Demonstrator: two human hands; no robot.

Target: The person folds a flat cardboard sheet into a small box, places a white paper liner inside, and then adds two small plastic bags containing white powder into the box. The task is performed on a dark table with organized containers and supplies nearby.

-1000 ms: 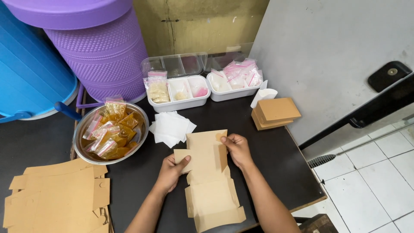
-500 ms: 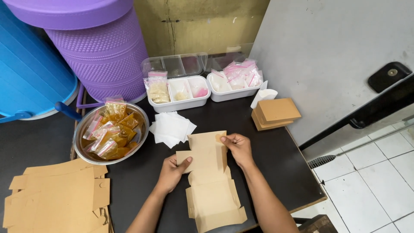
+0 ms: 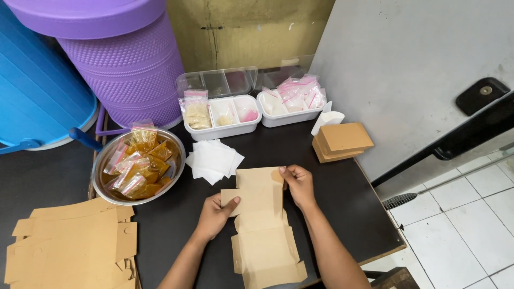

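Note:
A flat brown cardboard box blank (image 3: 262, 225) lies on the black table (image 3: 342, 203) in front of me. My left hand (image 3: 215, 213) pinches its small left side flap. My right hand (image 3: 297, 183) grips the upper right corner and folds that flap inward. The lower part of the blank reaches the table's near edge.
A stack of white paper squares (image 3: 213, 159) lies just beyond the blank. A metal bowl (image 3: 103, 167) of small sachets stands at left, more flat blanks (image 3: 75, 243) at bottom left, folded brown boxes (image 3: 341, 141) at right. White compartment trays (image 3: 222, 115) and purple (image 3: 126, 69) and blue bins (image 3: 37, 101) stand behind.
My right hand has slid from the blank's right edge up to its top right corner and bent the flap there. My left hand stays on the left flap.

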